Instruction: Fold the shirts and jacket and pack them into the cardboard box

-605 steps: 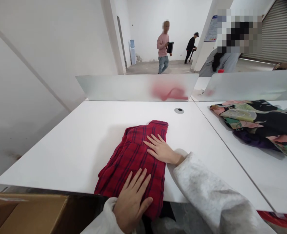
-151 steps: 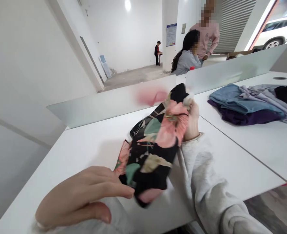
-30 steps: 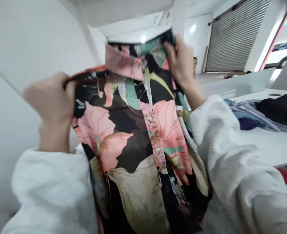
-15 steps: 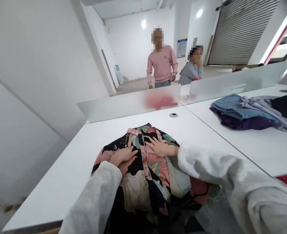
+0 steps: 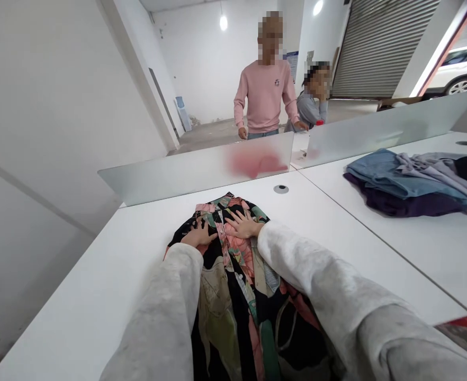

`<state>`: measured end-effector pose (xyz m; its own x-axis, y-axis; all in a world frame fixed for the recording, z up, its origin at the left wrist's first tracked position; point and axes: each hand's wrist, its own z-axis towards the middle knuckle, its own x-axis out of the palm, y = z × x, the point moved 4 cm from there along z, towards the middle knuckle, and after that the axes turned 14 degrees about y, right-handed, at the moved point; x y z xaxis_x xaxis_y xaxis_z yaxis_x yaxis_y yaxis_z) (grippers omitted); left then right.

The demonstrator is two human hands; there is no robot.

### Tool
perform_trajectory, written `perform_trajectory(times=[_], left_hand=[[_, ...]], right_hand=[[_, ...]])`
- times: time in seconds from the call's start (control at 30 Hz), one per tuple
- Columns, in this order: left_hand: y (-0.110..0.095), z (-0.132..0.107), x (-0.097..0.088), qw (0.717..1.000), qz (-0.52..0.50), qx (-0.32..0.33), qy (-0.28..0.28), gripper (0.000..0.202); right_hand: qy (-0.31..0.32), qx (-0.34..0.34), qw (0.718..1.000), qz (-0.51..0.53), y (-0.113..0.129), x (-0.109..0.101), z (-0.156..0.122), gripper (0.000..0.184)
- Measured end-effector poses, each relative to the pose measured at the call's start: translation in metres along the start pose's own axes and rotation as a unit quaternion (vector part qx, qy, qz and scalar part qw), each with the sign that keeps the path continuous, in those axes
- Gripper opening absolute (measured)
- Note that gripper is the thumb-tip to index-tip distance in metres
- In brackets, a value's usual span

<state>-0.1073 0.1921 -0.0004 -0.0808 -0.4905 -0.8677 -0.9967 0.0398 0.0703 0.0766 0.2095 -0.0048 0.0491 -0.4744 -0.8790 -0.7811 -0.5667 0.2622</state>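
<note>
A patterned button-up shirt (image 5: 233,259) in black, pink, beige and green lies front up on the white table, its collar pointing away from me. Its lower part comes down over the near side toward my body. My left hand (image 5: 200,234) rests flat on the upper left of the shirt, fingers spread. On the other side of the button strip, my right hand (image 5: 243,224) presses on the chest near the collar, its fingers also spread. Grey-white sleeves cover both my arms, hiding parts of the shirt's sides.
A low frosted divider (image 5: 194,169) runs along the table's far edge. To the right lies a pile of clothes (image 5: 404,182) in blue, purple, grey and black. A cable hole (image 5: 281,189) sits near the divider. Beyond it, a person in pink (image 5: 266,98) stands beside a seated person (image 5: 311,103).
Both my hands and the shirt have shifted farther forward and slightly left on the table. My left fingers have spread wider. The person in pink has come nearer to the divider.
</note>
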Motion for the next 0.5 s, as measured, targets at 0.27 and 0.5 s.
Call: perform_trajectory(times=[0.27, 0.5], left_hand=[[0.013, 0.039, -0.016, 0.996, -0.039, 0.002, -0.077, 0.078], [0.006, 0.022, -0.014, 0.978, -0.054, 0.068, -0.191, 0.066]], right_hand=[[-0.024, 0.029, 0.999, 0.016, -0.022, -0.023, 0.052, 0.08], [-0.078, 0.021, 0.996, 0.022, -0.027, -0.028, 0.063, 0.08]])
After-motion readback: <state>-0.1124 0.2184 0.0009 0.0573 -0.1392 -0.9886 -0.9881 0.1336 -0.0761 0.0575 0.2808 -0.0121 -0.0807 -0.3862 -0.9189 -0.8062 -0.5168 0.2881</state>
